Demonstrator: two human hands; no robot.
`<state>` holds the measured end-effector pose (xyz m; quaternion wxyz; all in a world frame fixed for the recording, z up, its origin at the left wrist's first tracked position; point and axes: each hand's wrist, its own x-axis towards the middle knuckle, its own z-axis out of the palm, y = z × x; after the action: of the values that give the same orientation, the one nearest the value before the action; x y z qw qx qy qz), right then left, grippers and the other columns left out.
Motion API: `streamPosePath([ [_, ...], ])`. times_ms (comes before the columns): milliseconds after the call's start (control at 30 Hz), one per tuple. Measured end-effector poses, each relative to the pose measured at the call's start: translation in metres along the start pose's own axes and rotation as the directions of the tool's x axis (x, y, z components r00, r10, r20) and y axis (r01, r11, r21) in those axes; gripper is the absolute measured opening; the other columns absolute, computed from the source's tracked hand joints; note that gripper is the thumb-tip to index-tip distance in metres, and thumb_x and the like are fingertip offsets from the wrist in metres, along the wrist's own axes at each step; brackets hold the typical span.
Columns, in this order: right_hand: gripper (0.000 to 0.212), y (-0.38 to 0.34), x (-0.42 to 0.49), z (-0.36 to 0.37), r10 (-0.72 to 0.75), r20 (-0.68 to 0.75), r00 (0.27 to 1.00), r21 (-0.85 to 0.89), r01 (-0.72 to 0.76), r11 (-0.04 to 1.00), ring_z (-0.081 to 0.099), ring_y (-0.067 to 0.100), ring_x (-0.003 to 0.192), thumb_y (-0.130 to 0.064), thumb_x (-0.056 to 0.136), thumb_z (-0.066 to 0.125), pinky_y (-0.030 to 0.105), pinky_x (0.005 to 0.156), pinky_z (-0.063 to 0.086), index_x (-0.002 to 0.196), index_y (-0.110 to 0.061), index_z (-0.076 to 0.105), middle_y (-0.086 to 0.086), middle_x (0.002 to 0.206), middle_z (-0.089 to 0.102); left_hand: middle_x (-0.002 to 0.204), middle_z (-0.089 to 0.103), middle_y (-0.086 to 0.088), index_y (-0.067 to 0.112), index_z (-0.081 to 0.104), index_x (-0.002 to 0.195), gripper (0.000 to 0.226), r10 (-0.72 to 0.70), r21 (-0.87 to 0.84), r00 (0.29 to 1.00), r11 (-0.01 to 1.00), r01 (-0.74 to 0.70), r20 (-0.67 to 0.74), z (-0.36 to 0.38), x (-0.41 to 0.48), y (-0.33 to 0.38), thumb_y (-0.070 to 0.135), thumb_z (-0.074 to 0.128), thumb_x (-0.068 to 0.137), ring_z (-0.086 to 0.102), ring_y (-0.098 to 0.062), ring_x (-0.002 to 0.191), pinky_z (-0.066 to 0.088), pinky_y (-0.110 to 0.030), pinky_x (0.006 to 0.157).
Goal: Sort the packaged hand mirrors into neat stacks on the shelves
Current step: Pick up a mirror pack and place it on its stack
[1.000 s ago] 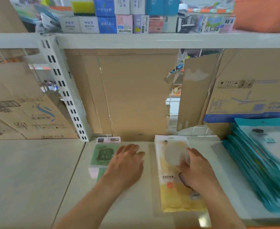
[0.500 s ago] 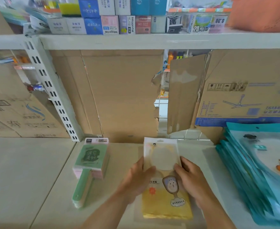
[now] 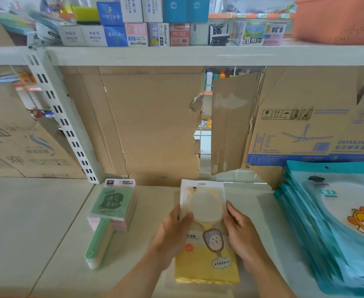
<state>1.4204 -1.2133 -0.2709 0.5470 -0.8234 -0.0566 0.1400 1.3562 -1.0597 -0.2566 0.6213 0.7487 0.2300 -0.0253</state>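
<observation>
Both bare forearms reach forward, converging. The left hand (image 3: 172, 235) presses the left side of the yellow plastic-wrapped mirror pack (image 3: 207, 265), thumb laid over its edge; the right hand (image 3: 243, 235) lays nearly straight fingers against its right side

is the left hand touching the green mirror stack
No, the left hand lies against the left edge of the yellow mirror pack, with bare shelf between it and the green mirror stack.
</observation>
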Motion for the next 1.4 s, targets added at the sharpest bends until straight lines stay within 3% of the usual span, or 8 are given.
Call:
streamPosePath([
  [100, 0.046, 0.0, 0.001, 0.001, -0.008, 0.009, 1.0, -0.061, 0.008, 0.998, 0.044, 0.007, 0.124, -0.036, 0.101, 0.035, 0.019, 0.1, 0.034, 0.146, -0.026, 0.032, -0.008, 0.142, 0.045, 0.093, 0.069, -0.002, 0.042, 0.055, 0.105, 0.031, -0.02, 0.063, 1.0, 0.998, 0.021, -0.015, 0.005, 0.002, -0.007, 0.049, 0.04, 0.08, 0.069, -0.023, 0.084, 0.056, -0.052, 0.076],
  [333, 0.046, 0.002, 0.002, 0.006, 0.029, -0.023, 0.999, 0.007, -0.029, 1.0, 0.042, 0.011, 0.129, -0.036, 0.101, 0.034, 0.024, 0.105, 0.034, 0.146, -0.026, 0.032, -0.008, 0.143, 0.043, 0.091, 0.071, -0.003, 0.036, 0.059, 0.106, 0.024, -0.017, -0.028, 1.0, 0.999, 0.016, -0.016, 0.002, -0.001, -0.001, 0.021, 0.044, 0.094, 0.069, -0.026, 0.088, 0.056, -0.051, 0.078],
  [633, 0.041, 0.003, 0.001, 0.013, 0.098, -0.079, 0.992, 0.135, -0.086, 0.987, 0.049, 0.009, 0.125, -0.034, 0.099, 0.041, 0.037, 0.107, 0.041, 0.139, -0.029, 0.045, -0.01, 0.139, 0.05, 0.085, 0.071, -0.003, 0.029, 0.062, 0.103, 0.027, -0.02, -0.078, 0.999, 0.997, 0.022, 0.027, -0.008, 0.002, -0.003, 0.01, 0.045, 0.094, 0.068, -0.013, 0.071, 0.056, -0.032, 0.063],
  [800, 0.038, -0.011, -0.007, 0.013, 0.036, -0.117, 0.992, -0.029, -0.039, 0.999, 0.049, 0.006, 0.12, -0.028, 0.101, 0.039, 0.016, 0.097, 0.039, 0.138, -0.024, 0.047, -0.014, 0.128, 0.054, 0.085, 0.068, -0.01, 0.032, 0.063, 0.094, 0.02, 0.004, 0.005, 0.999, 1.0, -0.004, 0.041, -0.013, 0.002, -0.004, 0.022, 0.046, 0.089, 0.059, -0.015, 0.067, 0.049, -0.035, 0.062],
  [933, 0.034, -0.025, -0.01, 0.009, -0.059, -0.088, 0.994, -0.315, 0.028, 0.949, 0.053, 0.017, 0.117, -0.022, 0.102, 0.035, 0.014, 0.088, 0.033, 0.129, -0.011, 0.053, -0.01, 0.106, 0.052, 0.087, 0.065, 0.001, 0.026, 0.056, 0.112, 0.023, 0.085, 0.162, 0.996, 0.983, -0.089, 0.031, -0.02, 0.005, 0.001, 0.024, 0.047, 0.091, 0.061, -0.016, 0.075, 0.049, -0.034, 0.066],
  [1100, 0.032, -0.05, -0.008, -0.015, -0.162, -0.147, 0.976, -0.539, 0.058, 0.84, 0.057, 0.025, 0.11, -0.017, 0.097, 0.041, 0.03, 0.09, 0.044, 0.126, -0.012, 0.056, 0.009, 0.118, 0.064, 0.152, 0.034, -0.003, 0.022, 0.033, 0.146, 0.05, 0.235, 0.492, 0.971, 0.841, -0.226, 0.044, -0.025, 0.007, 0.023, 0.029, 0.043, 0.098, 0.043, -0.024, 0.133, 0.037, -0.032, 0.107],
  [1200, 0.025, -0.068, -0.01, -0.043, -0.313, -0.208, 0.927, -0.678, 0.094, 0.729, 0.058, 0.02, 0.072, -0.015, 0.093, 0.044, 0.021, 0.059, 0.042, 0.109, -0.009, 0.062, 0.01, 0.088, 0.068, 0.156, 0.025, 0.002, 0.023, 0.038, 0.143, 0.046, 0.32, 0.549, 0.945, 0.779, -0.304, 0.069, -0.012, 0.008, 0.042, 0.028, 0.044, 0.098, 0.045, -0.02, 0.131, 0.035, -0.023, 0.103],
  [1400, 0.032, -0.084, -0.02, -0.102, -0.37, -0.252, 0.894, -0.608, 0.151, 0.779, 0.062, 0.022, 0.1, -0.016, 0.095, 0.046, 0.033, 0.09, 0.048, 0.123, -0.014, 0.061, 0.008, 0.113, 0.067, 0.139, 0.053, 0.003, 0.027, 0.046, 0.138, 0.04, 0.335, 0.46, 0.939, 0.823, -0.332, 0.078, 0.051, 0.01, 0.071, 0.027, 0.043, 0.099, 0.054, -0.015, 0.118, 0.03, -0.011, 0.08],
])
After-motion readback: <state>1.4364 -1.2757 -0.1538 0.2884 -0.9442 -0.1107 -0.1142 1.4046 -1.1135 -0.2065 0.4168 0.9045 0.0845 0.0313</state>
